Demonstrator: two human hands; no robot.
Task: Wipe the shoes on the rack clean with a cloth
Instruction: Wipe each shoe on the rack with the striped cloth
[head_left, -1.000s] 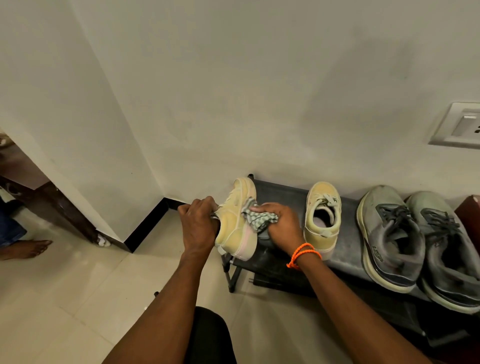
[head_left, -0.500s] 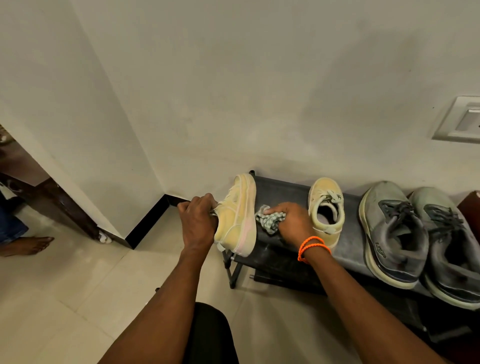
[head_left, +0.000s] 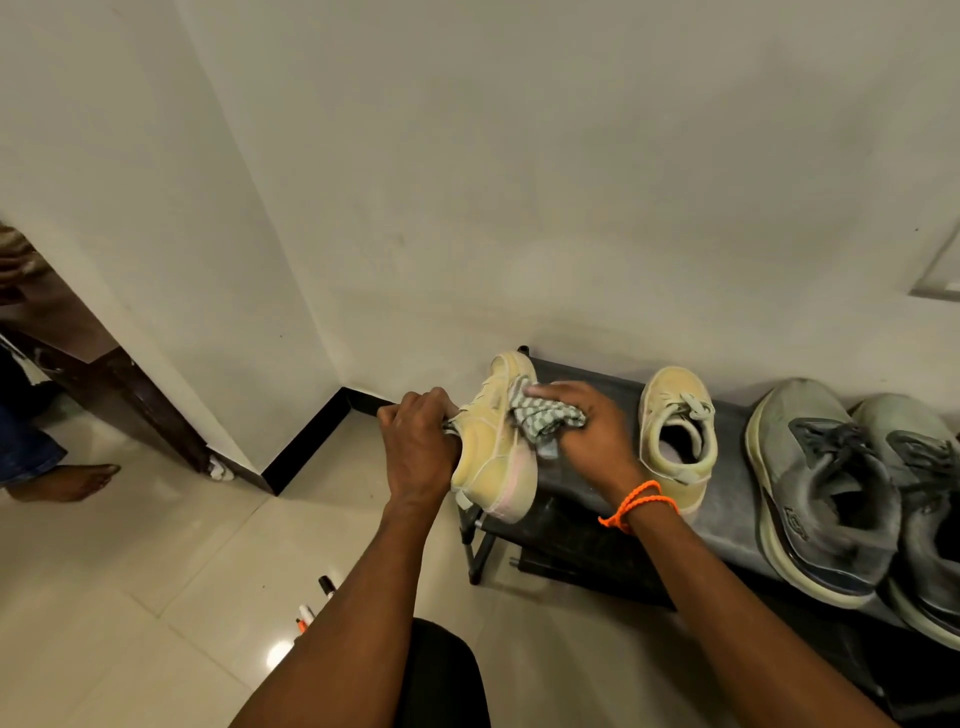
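Yellow shoe (head_left: 493, 447) tilted on rack (head_left: 582, 519), gripped by left hand (head_left: 418, 452); cloth (head_left: 545, 421) pressed on it by right hand (head_left: 592, 431). Other yellow shoe (head_left: 675, 436), grey pair (head_left: 826, 488) judged unwiped.

A pale yellow shoe (head_left: 493, 441) is tipped on its side at the rack's (head_left: 727, 499) left end, a checked cloth (head_left: 540, 421) bunched against it. Its mate (head_left: 675, 431) stands upright beside two grey shoes (head_left: 826, 493).
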